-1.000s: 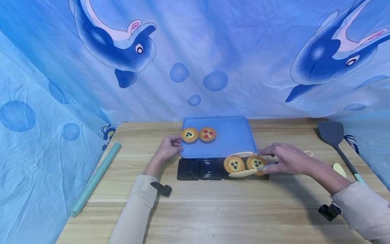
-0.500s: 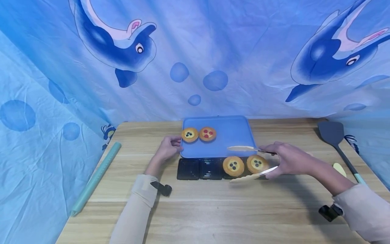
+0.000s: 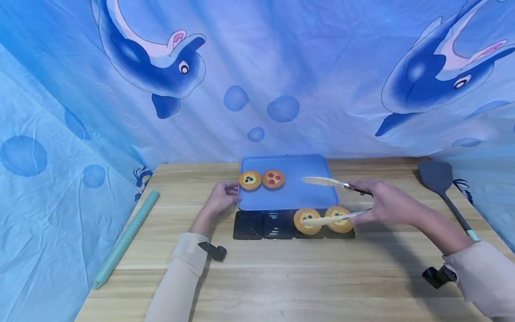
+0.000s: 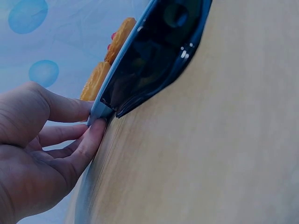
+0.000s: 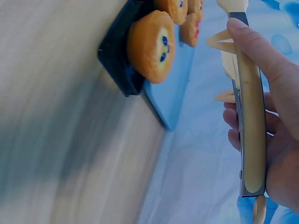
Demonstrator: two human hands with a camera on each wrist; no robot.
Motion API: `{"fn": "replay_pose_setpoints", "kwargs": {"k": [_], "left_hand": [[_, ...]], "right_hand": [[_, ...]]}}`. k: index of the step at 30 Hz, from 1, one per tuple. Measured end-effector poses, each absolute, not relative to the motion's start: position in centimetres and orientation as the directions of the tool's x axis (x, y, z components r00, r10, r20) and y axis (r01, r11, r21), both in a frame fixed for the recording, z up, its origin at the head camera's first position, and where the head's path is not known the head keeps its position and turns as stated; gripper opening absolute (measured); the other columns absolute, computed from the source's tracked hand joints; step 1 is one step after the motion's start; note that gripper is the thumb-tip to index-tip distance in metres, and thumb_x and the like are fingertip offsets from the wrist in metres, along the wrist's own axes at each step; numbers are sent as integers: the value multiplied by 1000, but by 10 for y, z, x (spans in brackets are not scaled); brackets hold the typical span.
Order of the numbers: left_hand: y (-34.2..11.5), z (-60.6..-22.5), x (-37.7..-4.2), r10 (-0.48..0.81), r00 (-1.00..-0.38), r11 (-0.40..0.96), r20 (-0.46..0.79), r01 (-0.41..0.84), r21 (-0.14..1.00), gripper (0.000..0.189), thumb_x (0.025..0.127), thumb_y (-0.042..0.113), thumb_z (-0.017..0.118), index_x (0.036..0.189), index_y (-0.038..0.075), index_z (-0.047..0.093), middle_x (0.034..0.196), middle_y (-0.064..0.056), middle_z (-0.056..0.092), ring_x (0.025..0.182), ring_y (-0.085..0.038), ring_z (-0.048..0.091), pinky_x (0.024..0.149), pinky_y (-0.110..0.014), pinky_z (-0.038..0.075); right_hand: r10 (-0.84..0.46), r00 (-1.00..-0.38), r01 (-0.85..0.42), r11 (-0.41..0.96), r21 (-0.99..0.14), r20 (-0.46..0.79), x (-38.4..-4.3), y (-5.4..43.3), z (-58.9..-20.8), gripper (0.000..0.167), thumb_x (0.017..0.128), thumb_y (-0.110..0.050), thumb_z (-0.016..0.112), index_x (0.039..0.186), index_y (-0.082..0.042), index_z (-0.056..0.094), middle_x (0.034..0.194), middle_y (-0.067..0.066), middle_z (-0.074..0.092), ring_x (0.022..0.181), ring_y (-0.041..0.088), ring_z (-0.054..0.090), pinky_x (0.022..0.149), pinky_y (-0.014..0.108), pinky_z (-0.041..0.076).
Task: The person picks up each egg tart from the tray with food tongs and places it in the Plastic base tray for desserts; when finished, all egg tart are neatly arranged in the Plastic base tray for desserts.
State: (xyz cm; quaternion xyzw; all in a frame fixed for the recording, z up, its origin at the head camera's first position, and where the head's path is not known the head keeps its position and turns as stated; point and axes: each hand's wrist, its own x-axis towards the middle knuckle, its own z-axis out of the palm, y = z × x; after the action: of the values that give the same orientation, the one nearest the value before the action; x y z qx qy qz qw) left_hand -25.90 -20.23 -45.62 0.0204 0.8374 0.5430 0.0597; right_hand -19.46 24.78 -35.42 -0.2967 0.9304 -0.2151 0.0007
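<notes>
My left hand grips the left edge of a blue tray, thumb and fingers at its rim. On the tray sit a blueberry-topped egg tart and a red-topped tart. In front of it lies a black compartment box; its two right compartments hold blueberry tarts, one left and one right. My right hand holds food tongs spread above the box and tray, with nothing between their cream tips.
A grey spatula lies at the right side of the wooden table. Along the left edge is a green rolling pin. A blue dolphin-print cloth hangs behind the table.
The tongs have opened from around the two box tarts and lifted toward the tray with my right hand. Those tarts stay in the box. My left hand keeps its place.
</notes>
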Motion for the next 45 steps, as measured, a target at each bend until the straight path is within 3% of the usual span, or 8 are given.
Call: {"fn": "replay_pose_setpoints", "kwargs": {"k": [11,18,21,26,35,38,41,45], "left_hand": [[-203,-456,-259,113,-992,394,-60,-10,919,54,83,-8,68,135,-12,51,118,-26,61,108,-36,61,91,-38,54],[-204,-456,-259,116,-991,367,-60,-14,930,54,83,-9,68,134,-13,52,118,-27,60,108,-37,61,90,-38,55],[-205,-456,-259,110,-992,368,-66,-21,930,54,83,-8,69,135,-11,52,118,-25,60,107,-36,60,89,-36,55],[-206,-457,-262,109,-992,365,-62,-18,931,54,83,-7,69,134,-10,53,118,-23,60,106,-34,60,88,-36,55],[-206,-462,-263,103,-992,365,-73,-31,931,55,82,-8,69,135,-10,52,118,-23,61,107,-34,61,91,-37,55],[-206,-461,-262,98,-992,364,-78,-37,931,56,82,-8,69,135,-10,52,119,-23,61,107,-34,61,92,-37,54],[-206,-460,-261,97,-992,362,-82,-41,931,56,82,-8,69,135,-10,52,119,-23,61,108,-34,60,92,-37,54],[-206,-460,-261,106,-991,361,-79,-36,932,55,82,-7,69,135,-9,53,119,-23,61,107,-34,60,90,-37,55]], "right_hand": [[-558,-815,-577,756,-309,156,-224,225,-334,100,68,-59,84,139,3,53,134,27,56,118,46,55,90,62,49],[-589,-790,-608,718,-338,170,-256,199,-344,99,69,-54,86,139,7,52,138,26,54,113,40,60,87,50,52],[-599,-783,-616,710,-342,166,-268,188,-349,95,70,-49,87,137,8,53,117,25,65,85,34,65,76,45,55],[-600,-789,-605,718,-343,136,-283,172,-360,95,69,-48,88,138,7,53,93,14,66,53,14,37,54,32,39],[-597,-796,-587,723,-364,99,-300,154,-383,93,71,-44,88,138,10,50,134,26,57,46,12,32,82,43,50],[-589,-805,-572,735,-365,76,-304,152,-388,92,73,-45,86,139,9,50,111,23,67,44,14,36,109,54,36],[-572,-819,-546,755,-363,43,-307,152,-392,90,75,-48,84,140,6,51,70,11,62,40,14,32,116,58,21],[-548,-836,-510,769,-384,13,-309,152,-397,87,77,-47,83,141,4,51,58,7,50,40,11,25,76,45,51]]}}
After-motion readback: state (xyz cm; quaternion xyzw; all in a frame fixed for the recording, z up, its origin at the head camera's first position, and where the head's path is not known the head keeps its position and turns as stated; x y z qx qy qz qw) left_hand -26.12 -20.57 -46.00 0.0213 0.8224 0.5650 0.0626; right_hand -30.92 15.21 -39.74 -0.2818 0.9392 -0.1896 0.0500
